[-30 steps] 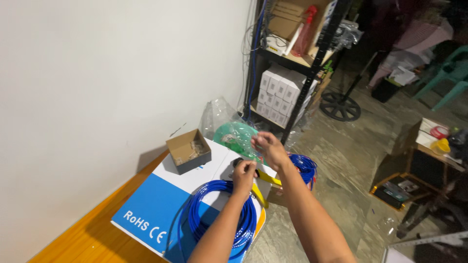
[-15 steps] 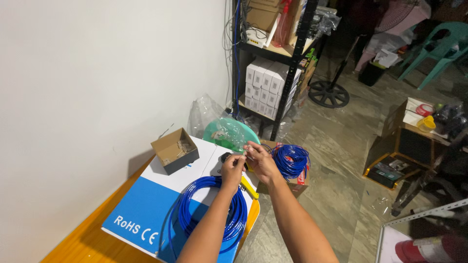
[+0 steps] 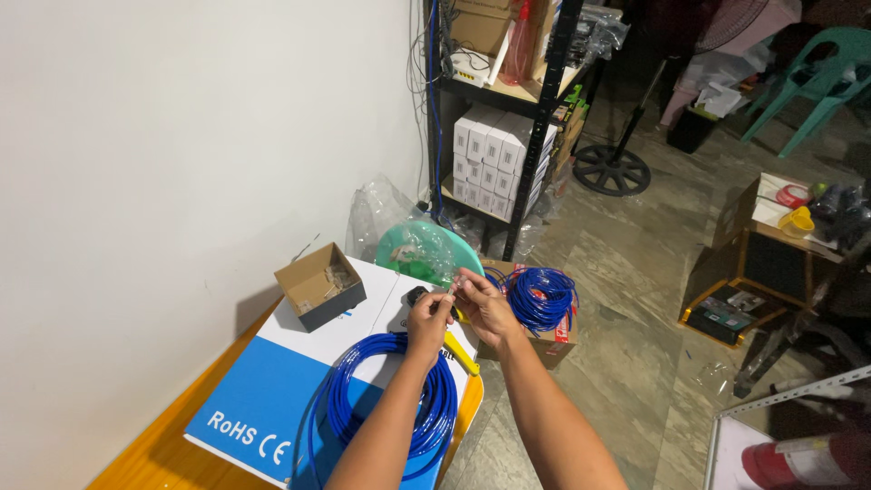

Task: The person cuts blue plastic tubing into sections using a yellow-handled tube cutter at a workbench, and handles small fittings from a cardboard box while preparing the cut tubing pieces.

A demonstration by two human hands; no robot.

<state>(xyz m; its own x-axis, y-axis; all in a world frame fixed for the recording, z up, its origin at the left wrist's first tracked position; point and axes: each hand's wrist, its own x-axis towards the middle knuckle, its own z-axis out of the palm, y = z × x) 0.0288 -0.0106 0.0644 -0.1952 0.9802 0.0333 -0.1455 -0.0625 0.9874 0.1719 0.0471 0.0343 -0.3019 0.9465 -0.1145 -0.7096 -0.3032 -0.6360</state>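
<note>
My left hand (image 3: 426, 319) and my right hand (image 3: 485, 307) meet fingertip to fingertip over the far end of a white and blue box (image 3: 272, 399). Between the fingers I pinch something small and clear (image 3: 456, 289), too small to identify. A coil of blue cable (image 3: 386, 395) lies on the box under my left forearm. A black tool with a yellow handle (image 3: 458, 352) rests just below my hands. A small open cardboard box (image 3: 319, 286) holding tiny clear parts stands at the box's far left corner.
The box lies on an orange table (image 3: 154, 449) against a white wall. A second blue cable coil (image 3: 540, 298) sits in a carton on the floor. Beyond are a green basin in plastic (image 3: 422, 249), a black shelf rack (image 3: 504, 118) with white boxes, and a fan base (image 3: 612, 168).
My right hand came down from a raised position to meet my left hand over the box. The view shifted as my head moved.
</note>
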